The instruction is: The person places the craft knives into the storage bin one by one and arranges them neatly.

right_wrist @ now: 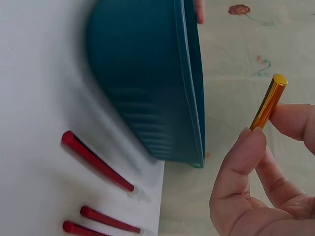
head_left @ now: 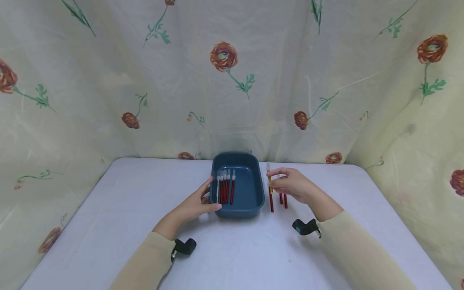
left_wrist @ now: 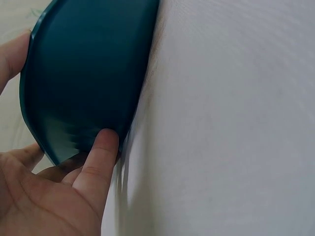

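Observation:
My left hand (head_left: 193, 207) holds the near left corner of a dark blue plastic bin (head_left: 258, 183), thumb and a finger at its rim. In the left wrist view, other fingers (left_wrist: 101, 155) press against the outer wall. Inside the bin, at its left, several red pen-like sticks (head_left: 232, 191) with clear caps lie side by side, next to a white one (head_left: 218, 189). Just right of the bin, my right hand (head_left: 295, 186) pinches a gold pen-like stick (right_wrist: 268, 101) between thumb and fingertips. Its clear cap (head_left: 268, 166) points toward the back wall in the head view.
Below my right hand, red capped sticks (right_wrist: 96, 160) lie on the white table (head_left: 137, 201), beside the bin. A flowered curtain (head_left: 268, 100) hangs along the table's back edge and both sides. A black camera mount (head_left: 304, 226) sits at each wrist.

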A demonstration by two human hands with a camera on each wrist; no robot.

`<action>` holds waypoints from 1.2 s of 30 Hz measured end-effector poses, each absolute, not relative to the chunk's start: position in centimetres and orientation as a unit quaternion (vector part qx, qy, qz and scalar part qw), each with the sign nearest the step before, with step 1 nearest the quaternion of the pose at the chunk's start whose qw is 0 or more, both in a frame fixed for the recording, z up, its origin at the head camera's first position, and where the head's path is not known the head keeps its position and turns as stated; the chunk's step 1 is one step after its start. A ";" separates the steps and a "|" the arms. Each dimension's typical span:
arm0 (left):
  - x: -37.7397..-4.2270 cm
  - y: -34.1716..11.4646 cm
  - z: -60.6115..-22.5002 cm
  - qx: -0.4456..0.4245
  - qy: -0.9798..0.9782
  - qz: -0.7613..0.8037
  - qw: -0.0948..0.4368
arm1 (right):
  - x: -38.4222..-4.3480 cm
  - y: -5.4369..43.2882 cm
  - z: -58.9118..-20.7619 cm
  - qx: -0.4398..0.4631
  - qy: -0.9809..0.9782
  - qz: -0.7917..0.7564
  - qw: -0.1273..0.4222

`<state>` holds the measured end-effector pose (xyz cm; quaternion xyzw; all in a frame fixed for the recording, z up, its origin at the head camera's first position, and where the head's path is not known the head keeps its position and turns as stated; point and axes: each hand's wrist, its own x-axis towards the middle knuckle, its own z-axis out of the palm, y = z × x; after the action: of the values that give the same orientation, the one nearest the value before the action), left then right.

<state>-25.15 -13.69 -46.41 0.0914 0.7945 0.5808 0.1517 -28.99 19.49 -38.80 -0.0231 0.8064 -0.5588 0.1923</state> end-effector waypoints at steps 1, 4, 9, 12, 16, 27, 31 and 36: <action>-25.2 -13.7 -46.4 0.092 0.795 0.580 0.153 | -29.0 19.2 -38.7 -0.023 0.807 -0.557 0.194; -25.2 -13.7 -46.4 0.095 0.795 0.579 0.155 | -29.2 18.4 -38.6 -0.021 0.809 -0.555 0.196; -25.2 -13.7 -46.4 0.092 0.799 0.574 0.152 | -29.5 17.3 -38.5 -0.015 0.808 -0.553 0.200; -25.2 -13.8 -46.4 0.091 0.801 0.573 0.150 | -29.6 16.6 -38.4 -0.016 0.807 -0.554 0.204; -25.1 -13.8 -46.3 0.088 0.804 0.569 0.147 | -30.0 15.7 -38.2 -0.021 0.805 -0.555 0.209; -25.2 -13.8 -46.2 0.087 0.806 0.567 0.146 | -30.5 13.1 -38.4 -0.037 0.785 -0.576 0.226; -25.2 -13.8 -46.3 0.089 0.804 0.569 0.148 | -30.7 12.3 -38.8 -0.034 0.785 -0.575 0.227; -25.2 -13.9 -46.3 0.088 0.800 0.574 0.152 | -30.8 11.4 -39.2 -0.020 0.798 -0.560 0.224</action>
<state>-25.18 -13.85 -46.31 0.0877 0.7998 0.5740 0.1524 -30.82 11.39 -39.25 -0.0200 0.7976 -0.5598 0.2239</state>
